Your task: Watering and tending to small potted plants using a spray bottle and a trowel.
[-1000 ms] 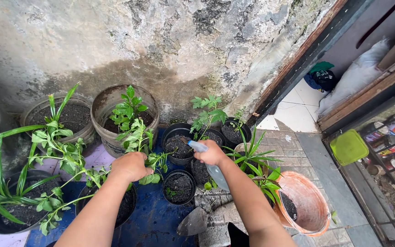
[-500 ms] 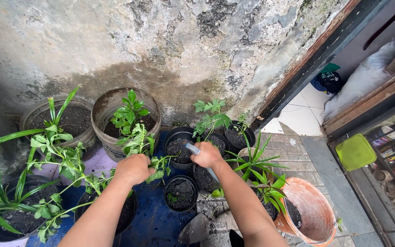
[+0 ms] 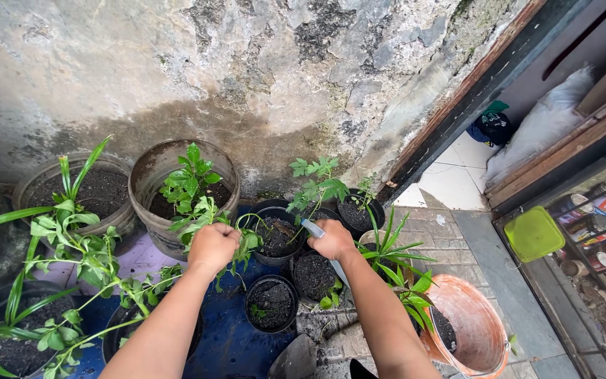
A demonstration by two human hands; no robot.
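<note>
Left hand: left hand (image 3: 213, 245) closed around one leafy green plant stem (image 3: 208, 214).
Right hand: right hand (image 3: 334, 240) gripping one grey-bladed knife (image 3: 315, 229), tip over the small black plastic pot of soil (image 3: 276, 236) between the hands.
Small black pots: five clustered about the hands.
Beyond the left hand: two big grey buckets of soil (image 3: 150, 172).
Right of the right hand: one orange plastic bucket (image 3: 473, 317).

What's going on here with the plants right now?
A person crouches over potted plants by a weathered wall. The left hand grips a leafy green cutting above the blue mat. The right hand holds a grey-handled tool, its tip at the soil of a small black pot. An orange bucket with soil stands to the right.
</note>
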